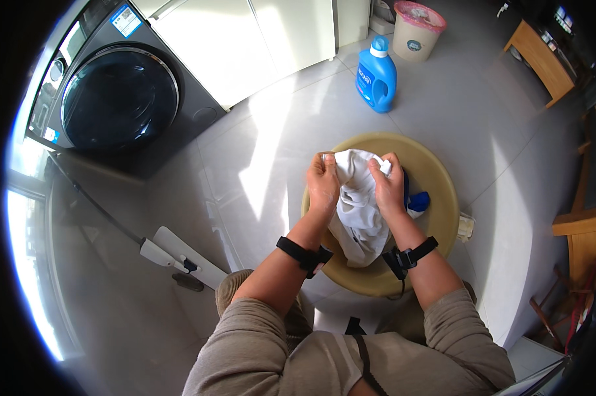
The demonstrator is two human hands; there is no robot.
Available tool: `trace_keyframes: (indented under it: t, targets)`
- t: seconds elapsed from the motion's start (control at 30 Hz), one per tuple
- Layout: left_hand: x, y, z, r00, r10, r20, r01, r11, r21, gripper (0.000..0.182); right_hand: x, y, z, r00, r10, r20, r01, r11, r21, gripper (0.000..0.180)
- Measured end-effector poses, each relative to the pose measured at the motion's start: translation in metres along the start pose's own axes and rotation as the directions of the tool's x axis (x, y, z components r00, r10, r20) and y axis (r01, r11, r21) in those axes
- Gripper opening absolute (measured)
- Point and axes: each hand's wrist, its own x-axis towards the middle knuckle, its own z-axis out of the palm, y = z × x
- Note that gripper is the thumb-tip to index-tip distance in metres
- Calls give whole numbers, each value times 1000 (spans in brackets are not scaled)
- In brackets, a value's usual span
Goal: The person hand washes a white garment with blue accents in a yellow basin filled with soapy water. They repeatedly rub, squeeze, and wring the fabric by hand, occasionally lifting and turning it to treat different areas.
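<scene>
A white garment [360, 210] with some blue on it is stretched between my two hands above a round tan plastic basin [444, 183]. My left hand [323, 184] grips its upper edge on the left, thumb on top. My right hand [389, 185] pinches the same edge on the right, where a bit of white cloth sticks out past the fingers. The lower part of the garment hangs down into the basin. A dark blue piece of cloth [419, 202] shows beside my right wrist; whether it belongs to the same garment I cannot tell.
Beyond the basin a blue detergent bottle [377, 74] stands on the grey tiled floor, with a lined waste bin [419, 32] behind. A front-loading washing machine [120, 99] and white cabinets [243, 44] are at upper left. A flat mop [179, 255] lies left; wooden furniture [540, 64] stands right.
</scene>
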Motion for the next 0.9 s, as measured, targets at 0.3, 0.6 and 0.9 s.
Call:
trace_keyframes:
  t: [0.3, 0.6, 0.9]
  targets:
    - [-24, -9, 12, 920, -362, 150, 347, 930, 121, 45, -37, -8, 8, 810, -443, 384, 585, 664, -466, 30]
    - [-36, -49, 21, 751, -571, 331, 654, 715, -249, 37, -36, 0, 3, 978, -156, 137, 207, 760, -616, 33]
    - [-41, -40, 19, 704, -621, 346, 694, 705, -146, 40, -35, 38, -10, 999, -46, 27, 50, 658, -751, 52]
